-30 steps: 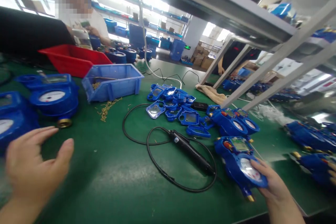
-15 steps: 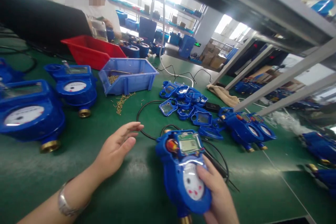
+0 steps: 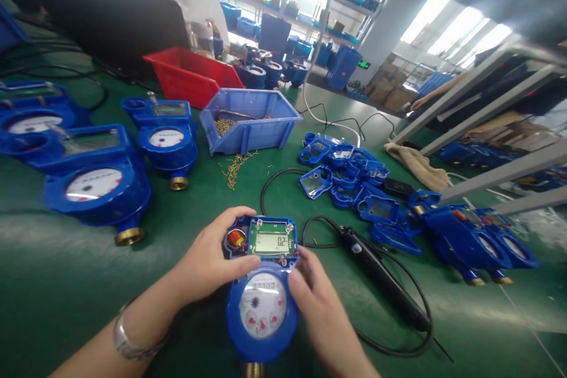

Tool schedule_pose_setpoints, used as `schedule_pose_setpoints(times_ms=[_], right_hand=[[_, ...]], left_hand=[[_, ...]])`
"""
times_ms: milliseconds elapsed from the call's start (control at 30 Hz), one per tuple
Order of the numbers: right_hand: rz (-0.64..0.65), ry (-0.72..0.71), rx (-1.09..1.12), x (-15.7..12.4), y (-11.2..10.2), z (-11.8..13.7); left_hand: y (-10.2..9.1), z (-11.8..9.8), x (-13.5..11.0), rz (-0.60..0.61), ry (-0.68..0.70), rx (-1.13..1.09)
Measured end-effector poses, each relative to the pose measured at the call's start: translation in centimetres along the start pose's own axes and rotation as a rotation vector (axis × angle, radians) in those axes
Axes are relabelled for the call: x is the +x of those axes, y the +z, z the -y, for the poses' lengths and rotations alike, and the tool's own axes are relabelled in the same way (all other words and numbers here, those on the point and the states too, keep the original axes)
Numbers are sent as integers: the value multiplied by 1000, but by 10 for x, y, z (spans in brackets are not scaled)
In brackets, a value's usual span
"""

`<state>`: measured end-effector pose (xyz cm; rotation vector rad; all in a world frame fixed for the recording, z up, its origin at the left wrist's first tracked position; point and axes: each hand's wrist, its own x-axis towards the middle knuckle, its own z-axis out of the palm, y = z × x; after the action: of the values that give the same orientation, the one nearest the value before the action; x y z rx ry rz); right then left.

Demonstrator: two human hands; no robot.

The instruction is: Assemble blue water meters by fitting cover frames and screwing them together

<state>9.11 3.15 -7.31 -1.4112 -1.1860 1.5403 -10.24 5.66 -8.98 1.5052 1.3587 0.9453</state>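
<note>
A blue water meter [image 3: 262, 301] with an uncovered green circuit board and LCD on top sits on the green mat in front of me, dial up. My left hand [image 3: 208, 260] grips its upper left corner, fingers curled over the top edge. On the meter's right side my right hand [image 3: 321, 313] holds the body, thumb on the dial's rim. A black electric screwdriver [image 3: 381, 277] with a looped cable lies just to the right. Loose blue meter covers [image 3: 349, 180] are piled beyond it.
Finished blue meters [image 3: 95, 183] stand at the left, more meters [image 3: 469, 236] at the right. A blue bin of brass screws [image 3: 248, 124] and a red bin [image 3: 186, 74] sit farther back, spilled screws [image 3: 234, 166] before them. Another person sits across the table.
My right hand has brought the meter from the right to the middle in front of me. My left hand, open before, has closed on the meter's top left corner.
</note>
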Motion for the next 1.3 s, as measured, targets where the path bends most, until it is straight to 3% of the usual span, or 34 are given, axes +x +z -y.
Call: schedule_pose_setpoints(times_ms=[33,133,167,267,333,533,700,867,967,1100,1200,1300], right_hand=[[-3,-60,-183,12,-14,7],[-237,-406,-868,65,-52,32],[-251,-448,-968,86,-61,39],[-210,-494,-1160,144,-74,54],[-158,-486,-1276,170,-74,55],[-133,-428,-1507,198,-68,41],[-188,-508,-1550,197,-71,44],[-214,-663,-1444,180,-80,55],[-346,-719,-1309,154,-83,58],[-504,-785,-1140,100,-74,64],[-449,-818,-1001,62,-61,68],[-312,-782,-848,38,-47,71]], left_hand=[[0,0,0,-7,10,22],[4,1,-4,-100,99,80],[5,2,-5,-135,166,111],[9,3,-8,-150,392,258],[8,3,-9,-106,469,365],[0,0,-8,-22,538,694],[-1,-4,-7,-39,514,740],[2,-4,-7,-63,525,662],[4,-6,-9,-122,514,582],[4,-21,-16,-295,564,478],[10,-45,-22,-428,560,453],[25,-67,-23,-446,468,528]])
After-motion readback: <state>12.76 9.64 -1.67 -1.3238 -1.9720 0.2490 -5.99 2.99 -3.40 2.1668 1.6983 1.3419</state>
